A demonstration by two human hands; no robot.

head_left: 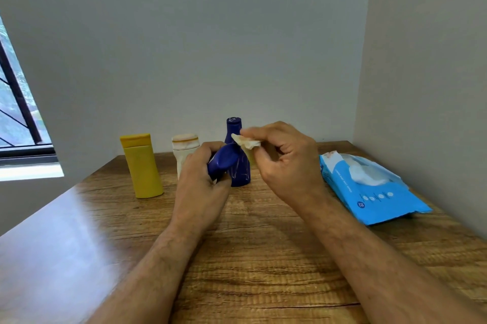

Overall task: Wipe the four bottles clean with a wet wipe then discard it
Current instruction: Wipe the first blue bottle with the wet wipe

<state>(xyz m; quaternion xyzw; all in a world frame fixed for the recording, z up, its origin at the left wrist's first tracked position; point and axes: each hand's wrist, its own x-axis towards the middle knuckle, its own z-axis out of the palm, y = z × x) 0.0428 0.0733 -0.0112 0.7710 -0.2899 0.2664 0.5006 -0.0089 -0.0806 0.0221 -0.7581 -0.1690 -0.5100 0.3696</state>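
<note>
My left hand [200, 178] grips a small dark blue bottle [222, 159], tilted with its rounded end toward the camera. My right hand [284, 157] pinches a crumpled, soiled wet wipe [246, 141] just above and to the right of that bottle. Behind them a second dark blue bottle [238, 163] stands upright on the wooden table [263, 257]. A yellow bottle [143, 165] stands at the left, and a cream-white bottle [184, 147] stands between it and my left hand, partly hidden.
An open blue pack of wet wipes [366, 186] lies at the right by the side wall, with a white wipe sticking out. The back wall is close behind the bottles. A window [18, 113] is at the left.
</note>
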